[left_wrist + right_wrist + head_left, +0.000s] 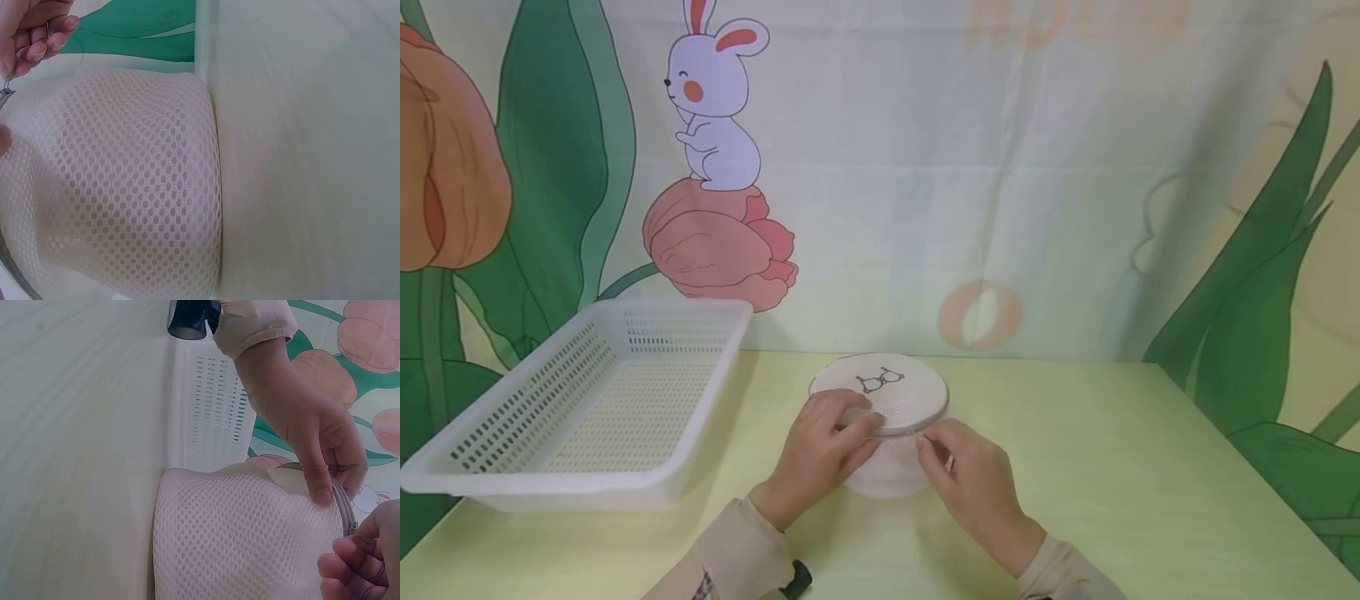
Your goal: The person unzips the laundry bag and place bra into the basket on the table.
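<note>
A round white mesh laundry bag (925, 385) stands upright on the table, a small black drawing on its flat lid. A grey zipper (342, 503) runs round the lid's edge. My left hand (820, 442) grips that edge at the near left, thumb on the mesh side and fingers over the top. At the near right of the rim, my right hand (976, 475) pinches the zipper's pull (361, 536) between thumb and forefinger, its other fingers curled. The left wrist view shows the bag's honeycomb mesh wall (131, 175) from close up, slightly creased.
To the left of the bag, a white plastic basket (561, 482) with slotted walls sits on the pale yellow-green table (1120, 475). Behind the table hangs a printed cloth (865, 167) with a rabbit, tulips and leaves.
</note>
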Tool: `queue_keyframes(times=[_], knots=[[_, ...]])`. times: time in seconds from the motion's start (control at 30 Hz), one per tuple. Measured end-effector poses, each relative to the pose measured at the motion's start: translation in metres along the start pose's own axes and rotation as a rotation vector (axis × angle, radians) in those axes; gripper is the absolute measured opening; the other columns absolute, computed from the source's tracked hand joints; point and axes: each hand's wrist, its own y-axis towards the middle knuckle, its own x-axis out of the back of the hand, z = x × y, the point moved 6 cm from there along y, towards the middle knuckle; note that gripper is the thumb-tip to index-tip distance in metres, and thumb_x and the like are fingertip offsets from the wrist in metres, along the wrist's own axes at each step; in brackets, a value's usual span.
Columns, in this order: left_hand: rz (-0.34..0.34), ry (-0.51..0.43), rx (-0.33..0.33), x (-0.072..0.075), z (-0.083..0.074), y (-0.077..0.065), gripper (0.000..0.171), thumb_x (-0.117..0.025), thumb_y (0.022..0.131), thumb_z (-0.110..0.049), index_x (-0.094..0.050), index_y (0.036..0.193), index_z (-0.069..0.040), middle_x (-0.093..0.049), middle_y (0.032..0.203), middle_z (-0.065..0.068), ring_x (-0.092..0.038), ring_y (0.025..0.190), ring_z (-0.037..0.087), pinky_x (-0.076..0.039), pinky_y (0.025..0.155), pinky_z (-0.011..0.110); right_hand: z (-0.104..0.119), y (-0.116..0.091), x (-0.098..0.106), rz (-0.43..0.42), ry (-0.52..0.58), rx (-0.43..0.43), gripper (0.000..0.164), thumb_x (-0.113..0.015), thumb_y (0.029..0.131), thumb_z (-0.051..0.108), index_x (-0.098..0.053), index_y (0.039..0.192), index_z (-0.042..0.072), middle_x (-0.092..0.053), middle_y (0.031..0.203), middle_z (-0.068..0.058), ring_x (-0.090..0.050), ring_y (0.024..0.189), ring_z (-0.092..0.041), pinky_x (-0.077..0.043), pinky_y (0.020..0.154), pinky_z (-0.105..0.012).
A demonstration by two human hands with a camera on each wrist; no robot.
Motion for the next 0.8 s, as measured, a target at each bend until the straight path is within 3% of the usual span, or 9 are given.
queue_keyframes(times=[0.43, 0.8], knots=[[0.007, -0.015, 0.023, 0.0011, 0.0053, -0.0016, 0.028, -0.046, 0.101, -0.033, -0.065, 0.096, -0.013, -0.063, 0.100, 0.009, -0.060, 0.095, 0.026, -0.050, 0.088, 0.040, -0.0011, 0.0015, 0.0012, -0.004, -0.013, -0.010, 0.010, -0.070, 0.079, 0.008, -0.062, 0.074, 0.013, -0.059, 0.066, 0.008, -0.049, 0.058, 0.002, -0.037, 0.051, -0.006], [-0.010, -0.010, 0.025, 0.0019, 0.0101, -0.0037, 0.016, -0.055, 0.097, -0.026, -0.066, 0.097, -0.014, -0.063, 0.099, 0.009, -0.060, 0.095, 0.027, -0.051, 0.085, 0.041, -0.0021, 0.0011, 0.0030, -0.020, -0.024, -0.002, 0.009, -0.069, 0.078, 0.008, -0.062, 0.075, 0.013, -0.059, 0.065, 0.007, -0.049, 0.057, 0.002, -0.037, 0.050, -0.007]])
